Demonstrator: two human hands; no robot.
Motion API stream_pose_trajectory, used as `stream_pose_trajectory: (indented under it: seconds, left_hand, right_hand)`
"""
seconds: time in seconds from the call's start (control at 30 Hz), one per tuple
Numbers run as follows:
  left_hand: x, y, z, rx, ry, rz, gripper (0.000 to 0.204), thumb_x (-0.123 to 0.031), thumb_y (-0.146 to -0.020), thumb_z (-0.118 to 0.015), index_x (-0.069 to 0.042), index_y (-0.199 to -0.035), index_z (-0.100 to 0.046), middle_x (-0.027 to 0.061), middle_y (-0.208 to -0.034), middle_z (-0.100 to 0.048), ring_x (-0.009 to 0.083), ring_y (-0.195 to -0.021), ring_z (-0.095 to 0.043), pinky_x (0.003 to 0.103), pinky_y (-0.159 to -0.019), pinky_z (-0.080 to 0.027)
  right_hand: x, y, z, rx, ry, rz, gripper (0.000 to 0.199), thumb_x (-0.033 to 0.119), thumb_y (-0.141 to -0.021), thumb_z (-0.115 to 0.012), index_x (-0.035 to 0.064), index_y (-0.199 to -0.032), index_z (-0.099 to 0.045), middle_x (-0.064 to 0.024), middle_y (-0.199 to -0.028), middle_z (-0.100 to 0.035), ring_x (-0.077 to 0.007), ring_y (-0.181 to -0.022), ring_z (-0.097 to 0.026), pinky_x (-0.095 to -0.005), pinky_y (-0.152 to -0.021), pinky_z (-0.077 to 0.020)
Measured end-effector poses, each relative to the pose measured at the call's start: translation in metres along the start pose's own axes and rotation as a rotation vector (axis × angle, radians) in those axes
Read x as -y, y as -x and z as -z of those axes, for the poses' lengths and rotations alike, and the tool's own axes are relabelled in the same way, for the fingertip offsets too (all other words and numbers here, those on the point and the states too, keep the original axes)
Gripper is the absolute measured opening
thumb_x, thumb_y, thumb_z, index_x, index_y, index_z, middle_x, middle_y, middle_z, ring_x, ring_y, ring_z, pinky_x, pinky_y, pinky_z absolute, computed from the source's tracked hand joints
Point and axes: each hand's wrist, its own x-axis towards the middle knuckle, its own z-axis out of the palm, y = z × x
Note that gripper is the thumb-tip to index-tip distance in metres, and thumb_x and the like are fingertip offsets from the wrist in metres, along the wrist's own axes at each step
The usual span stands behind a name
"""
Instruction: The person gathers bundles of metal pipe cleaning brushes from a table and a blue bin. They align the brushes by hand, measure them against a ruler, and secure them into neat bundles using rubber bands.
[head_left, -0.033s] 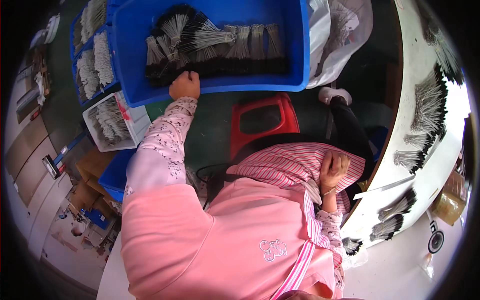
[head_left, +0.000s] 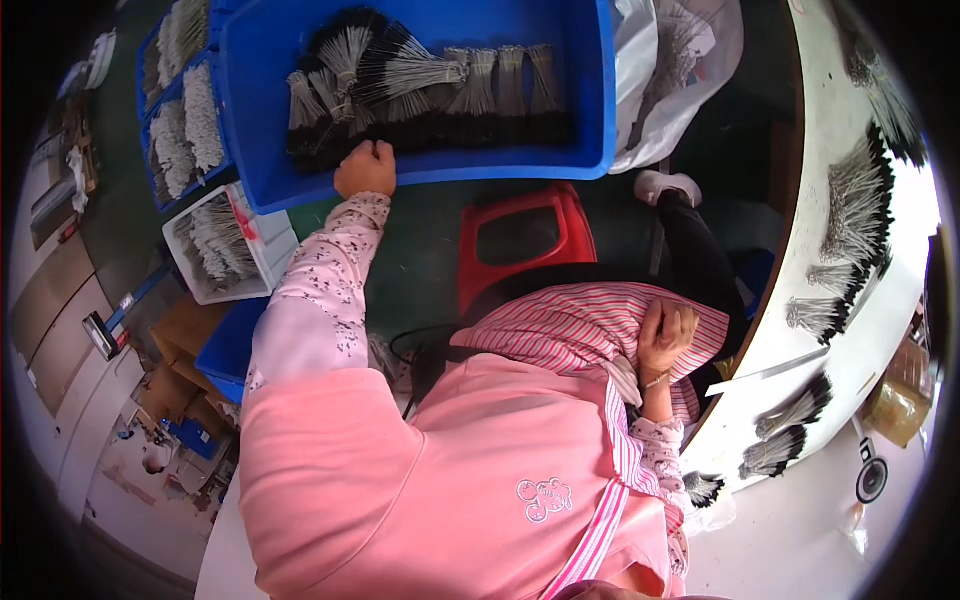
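My left hand [head_left: 366,168] reaches out over the near rim of a large blue bin [head_left: 600,90]. Its fingers are closed on the dark end of a wire bundle [head_left: 330,130]. Several bundles of thin silver wires with black ends [head_left: 470,90] lie in a row in the bin. My right hand [head_left: 668,335] is drawn in close to my body. Its fingers are curled on a pink-and-white striped cloth [head_left: 570,330] that lies over my lap. I wear a pink top with a floral sleeve.
A red plastic stool [head_left: 520,235] stands below the bin. Smaller blue bins [head_left: 175,130] and a white tray [head_left: 225,245] of wire bundles sit at the left. At the right, a curved white table [head_left: 830,130] carries more bundles [head_left: 850,210]. A white bag [head_left: 680,70] sits beside the big bin.
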Motion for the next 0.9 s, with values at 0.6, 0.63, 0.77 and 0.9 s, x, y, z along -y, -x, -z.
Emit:
stream_pose_trajectory:
  seconds: [0.6, 0.63, 0.77, 0.9]
  left_hand:
    - [-0.0011, 0.0004, 0.0010, 0.049, -0.031, 0.023, 0.032, -0.036, -0.080, -0.046, -0.010, -0.070, -0.061, 0.0126, -0.073, -0.064, 0.0352, -0.067, -0.061, 0.047, -0.063, -0.047]
    - [-0.0011, 0.0005, 0.0012, 0.044, -0.032, 0.019, 0.032, -0.036, -0.080, -0.046, -0.010, -0.070, -0.061, 0.0125, -0.073, -0.064, 0.0351, -0.067, -0.061, 0.046, -0.063, -0.047]
    - [0.0004, 0.0014, -0.0007, 0.025, -0.036, 0.013, 0.031, -0.036, -0.080, -0.046, -0.011, -0.069, -0.061, 0.0123, -0.072, -0.064, 0.0348, -0.067, -0.061, 0.046, -0.063, -0.047]
    - [0.0025, 0.0011, -0.0030, 0.026, -0.042, 0.007, 0.031, -0.036, -0.080, -0.047, -0.010, -0.069, -0.061, 0.0128, -0.071, -0.064, 0.0351, -0.066, -0.061, 0.046, -0.063, -0.047]
  right_hand:
    - [0.0003, 0.0005, 0.0020, -0.002, 0.002, -0.018, 0.006, 0.006, -0.076, -0.060, 0.0075, -0.080, -0.056, -0.0058, -0.072, -0.053, -0.0243, -0.066, -0.050, -0.0358, -0.064, -0.0382]
    - [0.0001, 0.0007, 0.0020, -0.003, 0.000, -0.020, 0.006, 0.006, -0.076, -0.060, 0.0074, -0.080, -0.056, -0.0057, -0.072, -0.053, -0.0242, -0.066, -0.050, -0.0357, -0.065, -0.0382]
    - [-0.0012, 0.0020, 0.0014, -0.008, -0.004, -0.014, 0.005, 0.006, -0.076, -0.060, 0.0074, -0.079, -0.056, -0.0061, -0.073, -0.053, -0.0241, -0.067, -0.051, -0.0357, -0.065, -0.0382]
    - [-0.0021, 0.0027, 0.0010, -0.008, -0.003, -0.009, 0.005, 0.007, -0.076, -0.060, 0.0074, -0.079, -0.056, -0.0068, -0.073, -0.053, -0.0248, -0.067, -0.050, -0.0361, -0.063, -0.0381]
